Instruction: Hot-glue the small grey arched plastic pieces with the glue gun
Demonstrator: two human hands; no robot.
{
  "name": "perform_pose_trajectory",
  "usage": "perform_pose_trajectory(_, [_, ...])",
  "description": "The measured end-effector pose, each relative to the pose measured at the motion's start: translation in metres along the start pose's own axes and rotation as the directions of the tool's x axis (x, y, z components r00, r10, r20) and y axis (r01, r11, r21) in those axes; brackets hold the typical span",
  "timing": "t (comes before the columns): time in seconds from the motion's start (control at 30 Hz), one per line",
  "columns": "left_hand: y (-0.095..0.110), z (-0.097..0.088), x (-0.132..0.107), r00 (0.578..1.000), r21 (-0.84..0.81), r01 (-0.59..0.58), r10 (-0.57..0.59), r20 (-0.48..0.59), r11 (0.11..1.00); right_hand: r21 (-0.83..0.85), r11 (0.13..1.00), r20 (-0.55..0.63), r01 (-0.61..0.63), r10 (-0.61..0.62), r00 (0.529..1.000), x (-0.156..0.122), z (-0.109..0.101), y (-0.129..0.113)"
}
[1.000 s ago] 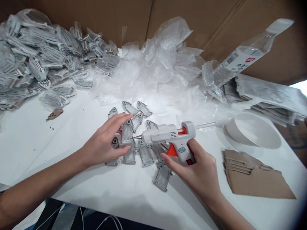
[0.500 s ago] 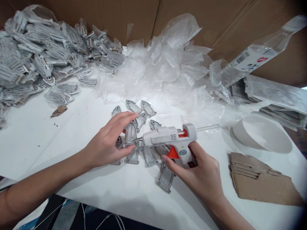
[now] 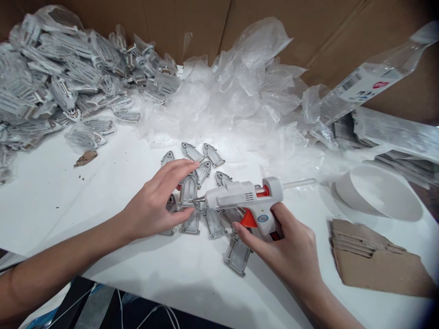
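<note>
Your right hand (image 3: 291,256) has its grip clamped around the handle of the glue gun (image 3: 245,198), with the forefinger lying along the orange trigger (image 3: 247,219). The gun's long axis runs nearly level across the white surface (image 3: 68,192). Its glue stick (image 3: 298,183) pokes out the back toward your right and its metal nozzle (image 3: 197,199) points left.

Straight off that nozzle is your left hand (image 3: 154,205). Its grip is closed on a grey piece (image 3: 188,187), with fingers arched over the top and the thumb at the lower edge. The piece lies pointed end away from you, so its long axis crosses the gun's. The nozzle tip sits at the piece's right edge – whether it actually touches, you cannot tell from here.

More loose grey pieces (image 3: 212,157) are scattered under and around both hands. Farther out there is crumpled clear plastic (image 3: 240,100) behind, a heap of bagged pieces (image 3: 51,82) at the far left, and a white bowl (image 3: 380,192) and a stack of cardboard cutouts (image 3: 377,260) on your right. All of it is backed by a cardboard wall (image 3: 308,27).
</note>
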State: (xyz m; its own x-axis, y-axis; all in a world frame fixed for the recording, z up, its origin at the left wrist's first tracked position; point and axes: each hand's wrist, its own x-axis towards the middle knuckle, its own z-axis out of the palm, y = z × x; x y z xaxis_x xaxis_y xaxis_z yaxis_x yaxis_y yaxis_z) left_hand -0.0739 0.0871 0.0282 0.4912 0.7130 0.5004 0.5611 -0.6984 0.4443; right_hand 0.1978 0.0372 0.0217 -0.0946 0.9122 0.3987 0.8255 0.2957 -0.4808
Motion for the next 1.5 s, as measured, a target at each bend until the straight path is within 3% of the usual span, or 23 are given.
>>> perform_pose_trajectory(0.33, [-0.0005, -0.0007, 0.0002, 1.000, -0.002, 0.004, -0.004, -0.002, 1.000, -0.002, 0.999, 0.010, -0.049, 0.049, 0.999, 0.0001, -0.0007, -0.0005])
perform_pose_trajectory(0.97, [0.0005, -0.0057, 0.0039, 0.999, 0.032, 0.029, -0.027, -0.043, 0.999, -0.043, 0.999, -0.019, -0.018, 0.017, 1.000, 0.0017, -0.0027, 0.0004])
perform_pose_trajectory(1.17, [0.0003, -0.0038, 0.0038, 0.997, 0.009, 0.063, -0.063, -0.050, 0.998, -0.045, 0.999, -0.037, 0.017, -0.018, 0.999, 0.0006, -0.0021, 0.0011])
perform_pose_trajectory(1.3, [-0.0017, -0.0026, 0.0035, 0.994, -0.025, 0.095, -0.096, -0.050, 0.995, -0.023, 1.000, -0.021, -0.020, 0.020, 1.000, 0.0012, -0.0033, 0.0007])
perform_pose_trajectory(1.5, [-0.0013, -0.0040, 0.0048, 0.993, -0.028, 0.107, -0.108, -0.045, 0.994, -0.005, 0.999, -0.098, -0.042, 0.041, 0.994, 0.0012, -0.0032, 0.0059])
